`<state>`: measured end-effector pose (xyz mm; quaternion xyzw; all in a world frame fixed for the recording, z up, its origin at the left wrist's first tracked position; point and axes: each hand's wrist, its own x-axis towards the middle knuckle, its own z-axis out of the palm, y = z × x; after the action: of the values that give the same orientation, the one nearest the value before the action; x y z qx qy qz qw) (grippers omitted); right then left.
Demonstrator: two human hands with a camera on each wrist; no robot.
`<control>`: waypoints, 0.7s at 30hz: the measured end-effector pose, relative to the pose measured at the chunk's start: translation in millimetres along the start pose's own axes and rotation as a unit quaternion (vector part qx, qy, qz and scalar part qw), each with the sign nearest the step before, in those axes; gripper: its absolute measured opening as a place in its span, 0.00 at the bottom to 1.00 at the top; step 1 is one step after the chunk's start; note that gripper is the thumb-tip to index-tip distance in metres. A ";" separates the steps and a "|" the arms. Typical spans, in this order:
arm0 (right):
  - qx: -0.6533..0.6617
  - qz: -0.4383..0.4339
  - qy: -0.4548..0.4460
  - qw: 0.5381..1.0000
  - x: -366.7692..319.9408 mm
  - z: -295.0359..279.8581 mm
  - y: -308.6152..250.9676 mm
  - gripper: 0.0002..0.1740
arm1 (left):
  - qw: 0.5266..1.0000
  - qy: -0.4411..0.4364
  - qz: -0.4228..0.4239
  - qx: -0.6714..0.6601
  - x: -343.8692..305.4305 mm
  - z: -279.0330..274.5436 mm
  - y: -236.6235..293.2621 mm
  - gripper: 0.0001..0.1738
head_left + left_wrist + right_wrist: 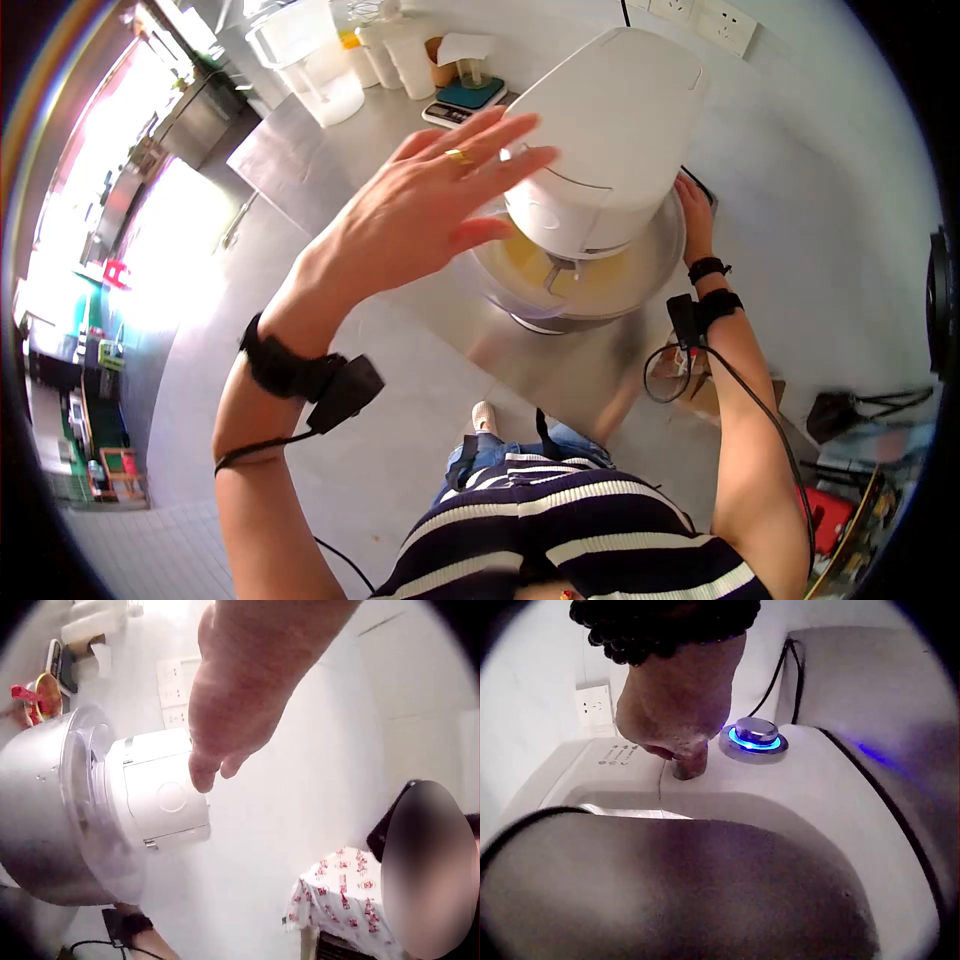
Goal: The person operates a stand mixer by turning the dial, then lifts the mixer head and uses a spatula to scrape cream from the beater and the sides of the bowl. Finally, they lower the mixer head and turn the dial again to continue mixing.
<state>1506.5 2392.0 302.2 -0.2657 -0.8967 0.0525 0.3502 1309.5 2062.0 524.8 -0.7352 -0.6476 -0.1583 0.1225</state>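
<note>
A white stand mixer (610, 130) stands on the metal table over a steel bowl (590, 322) with pale yellow contents (520, 262). A metal beater (560, 272) hangs below the mixer head. My left hand (430, 195), wearing a ring, is raised with fingers spread beside the left of the mixer head, and it holds nothing. My right hand (697, 220) reaches round the bowl's right side, its fingers partly hidden behind it. In the right wrist view, a fingertip touches the white mixer base next to a metal knob (756, 731) ringed in blue light.
At the back left, a digital scale (465, 100) with a small jar (474, 72) on it stands near white containers (408, 60) and a clear plastic vessel (325, 90). Wall sockets (725, 25) are behind the mixer. A cardboard box (705, 395) sits low at the right.
</note>
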 end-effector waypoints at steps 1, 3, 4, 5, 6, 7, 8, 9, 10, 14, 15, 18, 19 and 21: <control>0.012 0.019 -0.004 1.000 -1.7 3.9 1.4 0.23 | 0.999 -0.001 0.030 -0.011 4.7 6.4 -9.7 0.36; 0.040 0.054 -0.010 0.998 -2.1 2.1 1.1 0.23 | 0.996 -0.003 0.089 -0.030 16.0 19.1 -21.7 0.36; 0.106 0.081 -0.008 0.991 -4.5 2.6 0.4 0.22 | 0.994 0.014 0.104 -0.032 20.8 25.6 -23.8 0.33; 0.172 0.107 -0.005 0.979 -6.1 1.2 -2.0 0.22 | 0.992 0.018 0.119 -0.035 25.0 24.9 -24.7 0.31; 0.230 0.140 -0.006 0.963 -6.8 0.3 -3.1 0.22 | 0.990 0.023 0.134 -0.036 29.6 23.3 -25.6 0.30; 0.286 0.173 -0.003 0.943 -7.6 -0.6 -3.9 0.22 | 0.988 0.027 0.149 -0.036 33.2 22.5 -26.7 0.29; 0.334 0.210 -0.007 0.919 -7.1 -0.8 -5.0 0.21 | 0.987 0.037 0.154 -0.039 34.5 23.0 -27.5 0.28; 0.349 0.223 -0.008 0.910 -7.7 0.1 -3.0 0.21 | 0.986 0.046 0.158 -0.041 34.0 23.2 -27.7 0.27; 0.363 0.235 -0.009 0.902 -7.9 0.3 -2.1 0.21 | 0.985 0.055 0.160 -0.041 33.8 23.2 -27.3 0.26; 0.302 0.205 -0.012 0.931 -8.5 15.4 15.9 0.19 | 0.986 0.071 0.148 -0.035 33.6 29.8 -26.9 0.28; 0.291 0.206 -0.018 0.934 -9.0 18.2 18.7 0.18 | 0.986 0.071 0.149 -0.030 34.5 28.6 -26.6 0.29; 0.254 0.212 -0.038 0.943 -10.6 15.1 17.9 0.17 | 0.987 0.061 0.149 -0.020 33.8 24.7 -22.6 0.31; 0.240 0.212 -0.042 0.946 -11.2 11.7 16.0 0.16 | 0.987 0.059 0.150 -0.014 33.9 24.4 -23.2 0.31; 0.236 0.213 -0.030 0.948 -7.7 1.9 0.0 0.15 | 0.987 0.063 0.147 -0.012 38.1 23.2 -24.4 0.31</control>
<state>1510.0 2388.2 296.1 -0.3585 -0.7913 0.3436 0.3568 1291.3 2108.9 517.7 -0.8126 -0.5214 -0.1920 0.1758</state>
